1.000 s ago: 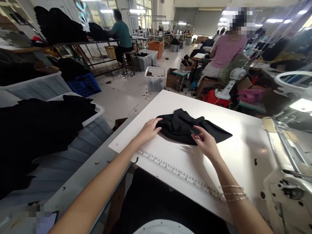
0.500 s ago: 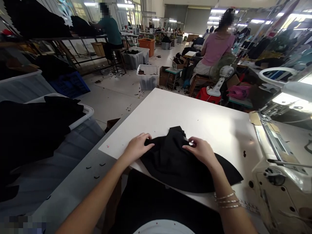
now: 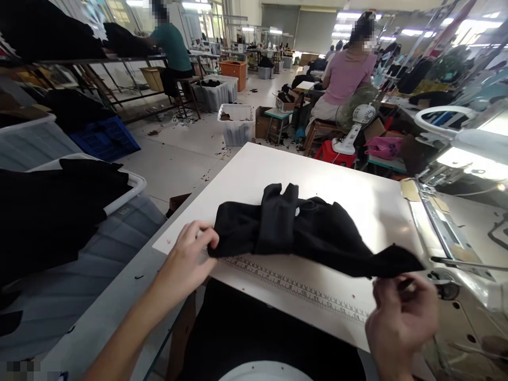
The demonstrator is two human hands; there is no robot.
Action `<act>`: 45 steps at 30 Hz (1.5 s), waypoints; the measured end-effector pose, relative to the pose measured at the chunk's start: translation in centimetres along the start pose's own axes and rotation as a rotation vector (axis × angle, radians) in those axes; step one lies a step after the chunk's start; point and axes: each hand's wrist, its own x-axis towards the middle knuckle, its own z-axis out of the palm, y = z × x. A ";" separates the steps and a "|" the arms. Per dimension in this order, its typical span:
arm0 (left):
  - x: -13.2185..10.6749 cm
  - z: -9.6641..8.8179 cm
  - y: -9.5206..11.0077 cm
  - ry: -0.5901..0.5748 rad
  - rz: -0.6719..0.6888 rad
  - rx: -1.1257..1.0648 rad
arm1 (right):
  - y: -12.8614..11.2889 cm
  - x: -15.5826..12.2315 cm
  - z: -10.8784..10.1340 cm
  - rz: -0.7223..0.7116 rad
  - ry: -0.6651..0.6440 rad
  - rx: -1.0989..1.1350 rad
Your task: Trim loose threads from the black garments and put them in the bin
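Note:
A black fabric piece [image 3: 317,227] lies bunched and partly folded across the white tabletop [image 3: 270,164], with a small white spot near its middle. My left hand [image 3: 192,251] pinches its left corner between thumb and fingers. At the other end, my right hand [image 3: 400,312] is closed on the near right tip, which lifts a little beside the sewing machine [image 3: 464,312]. A measuring scale [image 3: 286,283] shows along the table's front edge, below the cloth.
Left of the table stands a grey bin [image 3: 130,227] heaped with black cloth [image 3: 51,211]. A white lamp ring [image 3: 444,114] hangs above the machine. Beyond the table are a white fan [image 3: 359,124], a white crate [image 3: 237,129] and two seated people.
The fabric has been spread sideways and its near edge folded away from me, uncovering the scale. My right hand moved right and nearer to the fabric's right tip; my left hand moved slightly left.

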 end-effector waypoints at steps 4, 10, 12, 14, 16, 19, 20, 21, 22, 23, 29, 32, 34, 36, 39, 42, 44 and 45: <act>-3.1 0.2 -0.9 -0.260 -0.177 -0.028 | 2.5 -2.3 0.0 -0.236 -0.108 0.005; 1.1 3.2 2.0 -0.286 -0.078 -0.051 | 0.9 -0.9 7.9 -0.294 -0.671 -0.106; 2.1 4.4 2.4 -0.329 -0.044 -0.068 | 0.4 -0.8 10.0 -0.398 -0.903 -0.281; 2.3 5.2 2.2 -0.338 -0.049 -0.097 | 0.5 -1.0 10.5 -0.477 -1.048 -0.422; 1.7 5.5 1.8 -0.277 -0.092 -0.114 | 1.1 -1.0 9.6 -0.474 -1.074 -0.492; 0.5 5.2 1.3 -0.168 -0.177 -0.134 | 2.4 -0.5 6.4 -0.402 -0.993 -0.574; 0.1 5.1 1.4 -0.137 -0.197 -0.159 | 2.7 -0.3 5.2 -0.373 -0.961 -0.605; -0.2 5.0 1.6 -0.109 -0.206 -0.198 | 2.8 -0.1 4.1 -0.343 -0.929 -0.620; -0.4 4.9 1.9 -0.080 -0.207 -0.243 | 2.7 0.0 3.2 -0.314 -0.891 -0.609; -0.6 4.8 2.4 -0.051 -0.201 -0.287 | 2.4 0.0 2.6 -0.295 -0.855 -0.565; -0.7 3.4 6.1 -0.005 -0.023 -0.380 | -1.5 -1.8 4.1 -0.295 -0.889 -0.053; -0.5 2.3 6.8 -0.031 0.036 -0.380 | -2.5 -2.9 5.8 -0.160 -1.094 0.124; -0.5 1.6 6.8 -0.072 0.070 -0.368 | -2.5 -3.2 6.3 -0.028 -1.196 0.297; -0.6 1.2 6.7 -0.147 0.098 -0.352 | -2.3 -3.2 6.2 0.084 -1.233 0.431; -0.9 0.9 6.6 -0.231 0.098 -0.324 | -1.9 -3.1 5.7 0.171 -1.215 0.507; -1.2 1.1 6.9 -0.191 0.023 -0.371 | -1.6 -3.4 5.5 0.218 -1.180 0.551; -1.5 1.5 7.2 -0.162 -0.065 -0.413 | -1.6 -3.7 5.5 0.237 -1.146 0.546; -1.6 1.7 7.3 -0.159 -0.117 -0.415 | -1.6 -3.9 5.6 0.244 -1.129 0.534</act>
